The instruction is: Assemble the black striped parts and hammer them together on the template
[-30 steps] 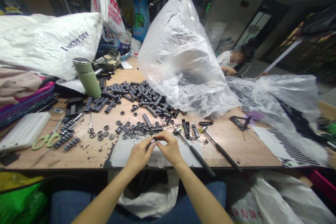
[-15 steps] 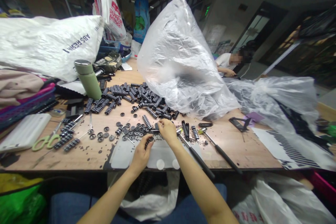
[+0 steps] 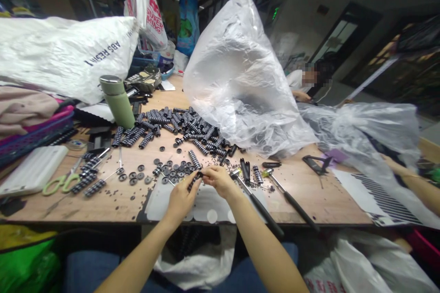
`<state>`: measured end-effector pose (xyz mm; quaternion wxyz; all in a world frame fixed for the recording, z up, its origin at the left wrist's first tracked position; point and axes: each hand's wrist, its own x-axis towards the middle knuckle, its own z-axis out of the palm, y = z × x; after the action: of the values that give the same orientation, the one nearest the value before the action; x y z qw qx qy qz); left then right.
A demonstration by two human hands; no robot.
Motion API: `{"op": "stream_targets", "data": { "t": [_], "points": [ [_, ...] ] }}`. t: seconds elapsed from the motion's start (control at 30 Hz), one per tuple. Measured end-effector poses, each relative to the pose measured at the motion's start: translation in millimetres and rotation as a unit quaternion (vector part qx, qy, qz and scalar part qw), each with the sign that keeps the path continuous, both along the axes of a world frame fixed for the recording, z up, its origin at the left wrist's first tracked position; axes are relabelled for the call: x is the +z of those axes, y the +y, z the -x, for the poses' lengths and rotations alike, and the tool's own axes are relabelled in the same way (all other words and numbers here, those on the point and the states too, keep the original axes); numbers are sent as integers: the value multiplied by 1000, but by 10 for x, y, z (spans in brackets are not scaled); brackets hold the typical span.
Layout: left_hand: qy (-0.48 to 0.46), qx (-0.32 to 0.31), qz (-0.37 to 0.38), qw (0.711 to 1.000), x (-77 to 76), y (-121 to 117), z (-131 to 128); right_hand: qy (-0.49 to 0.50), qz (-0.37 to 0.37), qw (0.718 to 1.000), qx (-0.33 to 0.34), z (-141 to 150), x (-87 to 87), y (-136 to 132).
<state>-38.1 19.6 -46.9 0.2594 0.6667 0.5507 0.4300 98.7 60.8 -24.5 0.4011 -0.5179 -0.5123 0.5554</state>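
Observation:
My left hand [image 3: 182,197] is closed around a dark ribbed roller [image 3: 192,184], most of it hidden by the fingers. At the roller's upper end, the fingertips of my right hand [image 3: 220,181] are pinched together over a small black part that is too hidden to name. Both hands meet above a pale mat [image 3: 161,203] at the table's front edge. Just beyond them lies a black-and-white ribbed roller [image 3: 194,159]. Loose black discs [image 3: 175,173] are scattered to its left. Right of my right hand rests a hammer [image 3: 254,199] with a black handle.
A heap of ribbed rollers [image 3: 192,128] lies behind, beside a green flask [image 3: 118,103] and a big clear plastic bag [image 3: 240,68]. Scissors [image 3: 62,183] lie left; a second hammer [image 3: 292,201] lies right. Another person's arm [image 3: 412,181] reaches in at the right edge.
My right hand has come back from the parts beyond the mat to the roller in my left hand. My left hand has risen slightly. Another person's arm has appeared at right.

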Motion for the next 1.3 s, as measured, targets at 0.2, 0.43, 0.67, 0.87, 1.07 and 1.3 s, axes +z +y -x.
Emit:
{"op": "stream_targets", "data": {
  "t": [0.2,0.43,0.67,0.87,1.07,1.3],
  "points": [
    [13,-34,-1,999,-13,-53,-76,24,-60,998,-5,-62,85,-196],
    [-116,-28,-20,993,-120,-82,-269,-344,-173,920,-67,-409,152,-271],
    [-258,-38,111,959,-68,-70,-289,-463,-69,864,-187,-1083,10,-86],
    [-322,-32,213,922,177,-1,-321,-324,-88,938,-87,-730,21,-310],
    [-350,-33,270,896,234,-18,-310,-236,-250,938,41,-358,122,-640],
    [-424,-82,272,860,290,-98,-274,-299,-338,884,125,-428,254,-644]
  ]
}}
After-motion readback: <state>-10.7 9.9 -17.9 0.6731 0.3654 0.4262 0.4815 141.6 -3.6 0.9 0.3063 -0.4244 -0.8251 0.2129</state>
